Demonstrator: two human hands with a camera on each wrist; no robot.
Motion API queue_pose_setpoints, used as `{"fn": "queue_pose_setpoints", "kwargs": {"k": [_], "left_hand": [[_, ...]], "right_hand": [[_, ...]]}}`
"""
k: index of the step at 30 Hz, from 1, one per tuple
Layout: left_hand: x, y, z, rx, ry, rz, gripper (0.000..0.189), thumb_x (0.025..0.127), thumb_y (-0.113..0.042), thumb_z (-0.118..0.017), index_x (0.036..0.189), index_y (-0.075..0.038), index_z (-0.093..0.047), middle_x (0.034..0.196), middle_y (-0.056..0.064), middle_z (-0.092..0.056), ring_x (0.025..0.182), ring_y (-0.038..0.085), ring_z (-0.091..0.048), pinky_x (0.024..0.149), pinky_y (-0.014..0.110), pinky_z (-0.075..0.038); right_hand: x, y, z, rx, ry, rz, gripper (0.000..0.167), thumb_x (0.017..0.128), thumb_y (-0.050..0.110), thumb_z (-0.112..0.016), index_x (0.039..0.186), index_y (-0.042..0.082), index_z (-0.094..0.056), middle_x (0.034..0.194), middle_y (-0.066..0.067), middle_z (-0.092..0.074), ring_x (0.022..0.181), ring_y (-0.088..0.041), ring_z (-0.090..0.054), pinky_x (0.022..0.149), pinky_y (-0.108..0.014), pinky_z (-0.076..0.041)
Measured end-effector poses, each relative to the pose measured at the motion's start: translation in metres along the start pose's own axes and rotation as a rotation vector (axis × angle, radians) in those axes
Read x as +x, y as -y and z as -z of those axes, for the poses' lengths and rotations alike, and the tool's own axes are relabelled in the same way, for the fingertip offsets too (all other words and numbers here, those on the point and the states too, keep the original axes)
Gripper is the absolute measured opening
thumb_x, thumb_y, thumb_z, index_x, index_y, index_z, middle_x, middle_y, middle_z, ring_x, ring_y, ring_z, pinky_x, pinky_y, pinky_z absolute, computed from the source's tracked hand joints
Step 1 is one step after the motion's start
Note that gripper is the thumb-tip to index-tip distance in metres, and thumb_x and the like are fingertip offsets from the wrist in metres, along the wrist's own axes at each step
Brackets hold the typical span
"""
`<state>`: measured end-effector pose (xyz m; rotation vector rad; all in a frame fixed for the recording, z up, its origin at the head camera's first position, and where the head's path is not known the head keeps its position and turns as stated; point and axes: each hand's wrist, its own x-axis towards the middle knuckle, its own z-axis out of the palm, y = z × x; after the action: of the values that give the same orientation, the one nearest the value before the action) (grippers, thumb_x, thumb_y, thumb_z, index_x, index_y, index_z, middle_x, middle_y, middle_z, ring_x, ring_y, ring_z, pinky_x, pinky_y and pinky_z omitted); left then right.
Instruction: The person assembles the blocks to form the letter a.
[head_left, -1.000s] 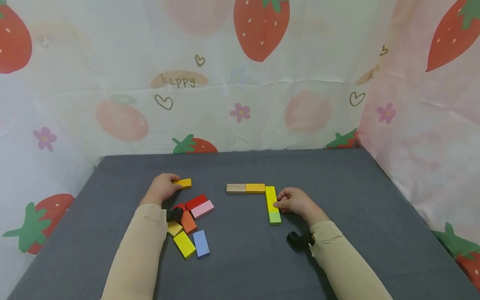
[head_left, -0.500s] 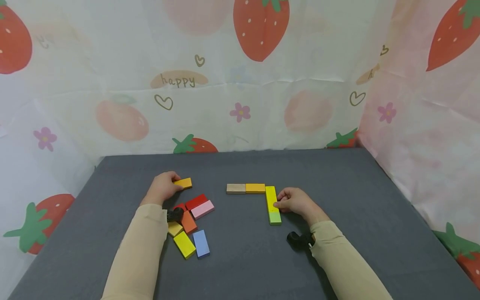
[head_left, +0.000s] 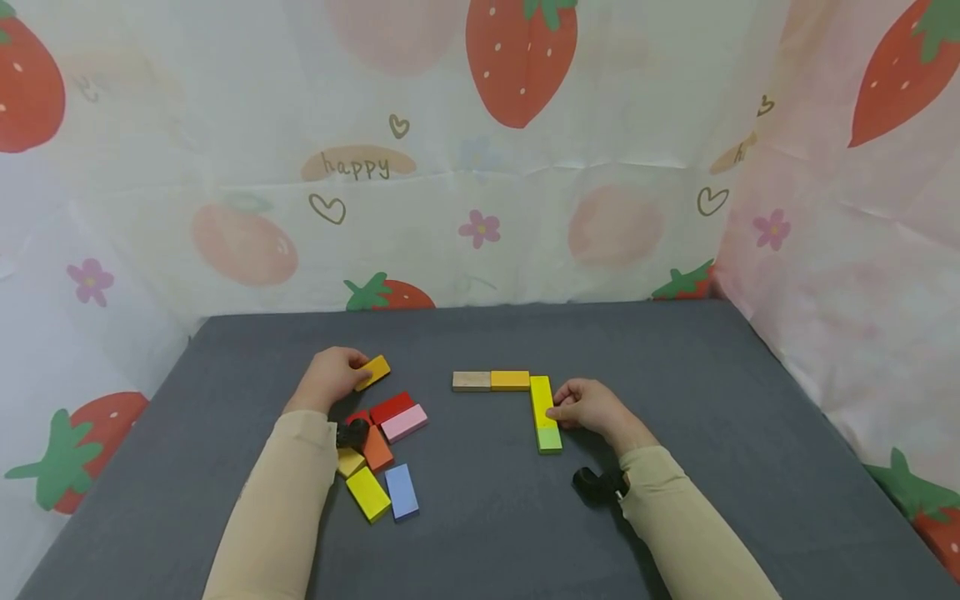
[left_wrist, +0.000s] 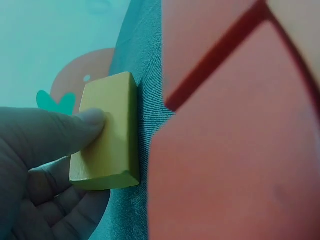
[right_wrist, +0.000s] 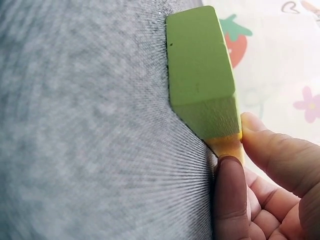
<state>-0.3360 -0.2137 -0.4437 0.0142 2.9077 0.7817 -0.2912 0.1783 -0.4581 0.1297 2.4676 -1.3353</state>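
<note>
On the grey desk [head_left: 675,375] a loose pile of coloured blocks [head_left: 382,450] is seen, the tilted orange-yellow block [head_left: 372,372] just beyond it is pinched by the left hand [head_left: 328,379], and the yellow block [head_left: 541,400], butted end to end against the green block [head_left: 550,438], is pinched by the right hand [head_left: 588,406].
</note>
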Motion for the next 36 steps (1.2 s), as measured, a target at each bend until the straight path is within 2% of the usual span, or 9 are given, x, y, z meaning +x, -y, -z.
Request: {"fn": "queue_pose_setpoints", "kwargs": {"k": [11, 21, 24, 36], "left_hand": [[-0.002, -0.004, -0.002, -0.042, 0.002, 0.014, 0.022, 0.086, -0.021, -0.063, 0.101, -0.005, -0.063, 0.094, 0.012, -0.059, 0.080, 0.024, -0.053, 0.073, 0.035, -0.049], [-0.010, -0.022, -0.005, -0.100, -0.064, -0.079, 0.020, 0.085, -0.022, -0.064, 0.099, -0.008, -0.060, 0.095, 0.011, -0.060, 0.080, 0.024, -0.054, 0.072, 0.033, -0.050], [-0.012, -0.028, -0.006, -0.117, -0.080, -0.083, 0.019, 0.085, -0.021, -0.064, 0.098, -0.009, -0.060, 0.096, 0.011, -0.060, 0.081, 0.024, -0.055, 0.074, 0.034, -0.051], [-0.020, -0.051, -0.010, -0.169, -0.044, -0.128, 0.017, 0.082, -0.018, -0.064, 0.097, -0.010, -0.060, 0.094, 0.008, -0.059, 0.084, 0.024, -0.055, 0.074, 0.033, -0.051]], "right_hand": [[0.001, -0.002, -0.001, 0.004, 0.002, 0.013, 0.022, 0.077, 0.017, -0.074, 0.089, 0.005, -0.059, 0.073, -0.006, -0.056, 0.070, -0.018, -0.056, 0.064, -0.028, -0.049], [0.000, -0.003, 0.000, 0.005, 0.000, 0.022, 0.023, 0.077, 0.018, -0.074, 0.089, 0.005, -0.058, 0.073, -0.006, -0.055, 0.070, -0.017, -0.056, 0.065, -0.027, -0.050], [0.001, -0.003, -0.001, 0.006, -0.003, 0.020, 0.023, 0.077, 0.018, -0.074, 0.089, 0.005, -0.059, 0.073, -0.006, -0.055, 0.070, -0.018, -0.056, 0.065, -0.027, -0.050], [0.001, 0.000, -0.001, -0.006, -0.004, 0.011, 0.023, 0.076, 0.017, -0.074, 0.089, 0.005, -0.059, 0.072, -0.006, -0.054, 0.070, -0.018, -0.056, 0.064, -0.028, -0.049]]}}
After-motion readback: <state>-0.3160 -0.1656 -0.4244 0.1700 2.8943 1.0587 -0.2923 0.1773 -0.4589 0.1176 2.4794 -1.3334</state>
